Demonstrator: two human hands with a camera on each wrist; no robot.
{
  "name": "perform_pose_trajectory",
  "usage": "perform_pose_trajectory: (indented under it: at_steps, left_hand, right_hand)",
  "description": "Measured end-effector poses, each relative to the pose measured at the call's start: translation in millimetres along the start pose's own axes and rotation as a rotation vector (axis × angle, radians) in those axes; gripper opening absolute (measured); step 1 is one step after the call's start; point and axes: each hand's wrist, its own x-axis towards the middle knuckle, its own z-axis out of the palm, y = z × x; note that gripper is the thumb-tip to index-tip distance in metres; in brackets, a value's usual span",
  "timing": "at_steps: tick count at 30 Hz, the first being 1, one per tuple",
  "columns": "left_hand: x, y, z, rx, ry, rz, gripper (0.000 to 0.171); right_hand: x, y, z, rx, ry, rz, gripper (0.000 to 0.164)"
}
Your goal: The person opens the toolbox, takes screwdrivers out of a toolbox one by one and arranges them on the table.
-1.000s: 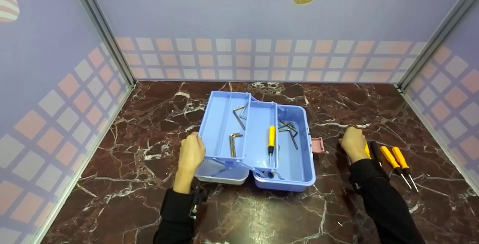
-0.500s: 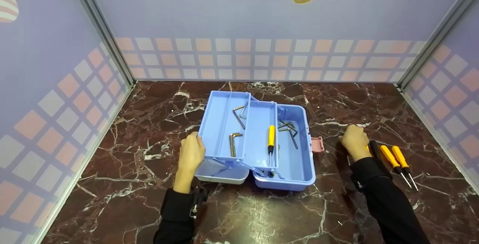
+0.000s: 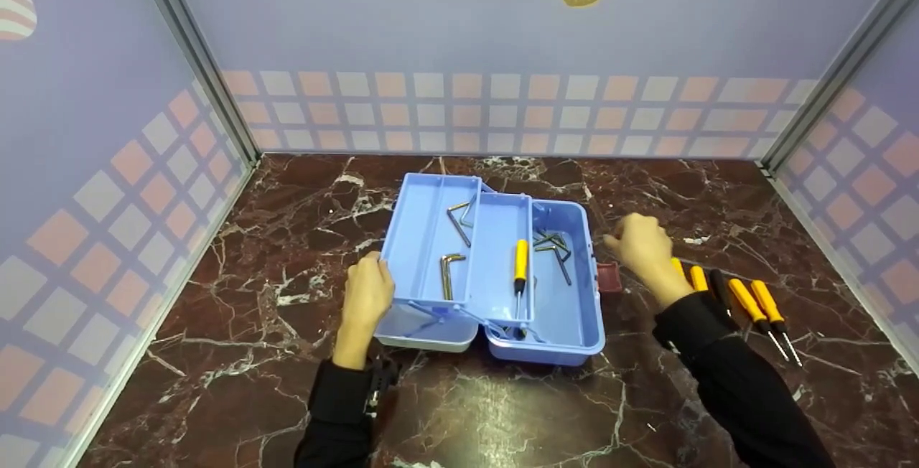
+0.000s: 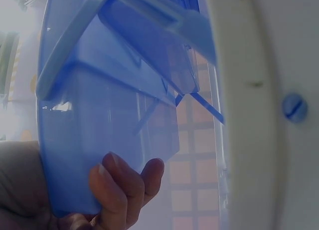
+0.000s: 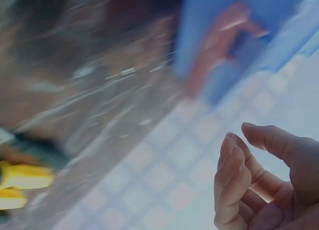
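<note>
A light blue toolbox point(image 3: 593, 288) stands with its stepped trays spread out to the left. My left hand point(image 3: 367, 294) holds the left edge of the upper tray point(image 3: 409, 238); in the left wrist view several fingers point(image 4: 112, 195) curl under it. My right hand point(image 3: 641, 245) is in the air right of the box, near the pink latch point(image 3: 609, 278). Nothing shows between its loosely bent fingers point(image 5: 234, 175) and thumb. One yellow-handled screwdriver point(image 3: 521, 260) lies in the lower tray. Hex keys point(image 3: 446, 278) lie in the upper tray, and others point(image 3: 556, 247) in the deep compartment.
Right of the box, several screwdrivers lie on the dark marbled table point(image 3: 517, 418), among them yellow ones point(image 3: 747, 301) and a black-handled one point(image 3: 719, 288). Patterned panels point(image 3: 502, 113) wall in the back and both sides.
My right hand has lifted from beside the screwdrivers and moved left and away from me, uncovering yellow handles. My left hand and the toolbox have stayed in place.
</note>
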Motion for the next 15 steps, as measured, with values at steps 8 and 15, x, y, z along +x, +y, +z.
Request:
perform_pose_trajectory:
  at_steps: [8,15]
  left_hand:
    - [-0.2,-0.3,0.3,-0.002,-0.004,-0.005,0.023]
    - [-0.3,-0.6,0.0,0.005,0.003,0.000,0.021]
  right_hand:
    - [-10.0,-58.7,-1.5,0.006,-0.024,-0.159,0.021]
    - [-21.0,-99.6,3.2,0.005,-0.025,-0.246,0.017]
